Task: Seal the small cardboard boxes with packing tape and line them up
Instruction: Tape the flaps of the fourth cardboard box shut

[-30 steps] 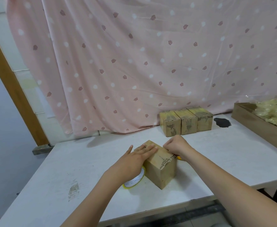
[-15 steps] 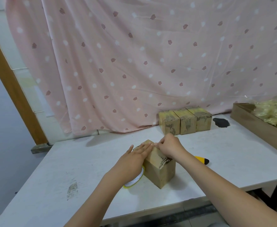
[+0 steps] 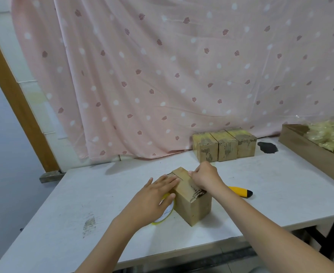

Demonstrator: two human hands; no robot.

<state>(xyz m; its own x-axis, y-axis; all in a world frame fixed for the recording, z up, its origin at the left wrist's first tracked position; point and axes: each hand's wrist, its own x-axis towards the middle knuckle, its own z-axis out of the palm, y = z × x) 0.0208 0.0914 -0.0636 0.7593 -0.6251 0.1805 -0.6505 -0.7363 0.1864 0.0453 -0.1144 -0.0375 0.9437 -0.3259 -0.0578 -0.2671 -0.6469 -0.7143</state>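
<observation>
Item 1: cardboard box, small, brown, standing on the white table just below frame centre, one corner turned toward the viewer. Torn corrugated patch on its top near edge; no legible print.

Item 2: left hand, at 9 o'clock of the box, fingers straight and flat, tips pressing the box's top left edge; nothing grasped.

Item 3: right hand, at 12 to 1 o'clock of the box, fingers curled, fingertips pinching or pressing at the top seam; what lies between them is too small to tell.

Item 4: tape roll, yellow-rimmed, lying flat on the table, touching the box's left side, partly under the left hand.

Item 5: yellow cutter, black-tipped, on the table at 3 o'clock of the box, behind the right forearm.

Item 6: three boxes in a row, side by side and touching, at 1 o'clock by the pink curtain. Dark markings on their fronts, unreadable.

Item 7: dark patch, on the table just right of the row.

Item 8: brown tray, at 3 o'clock on the far right edge, holding pale yellow crumpled material.
</observation>
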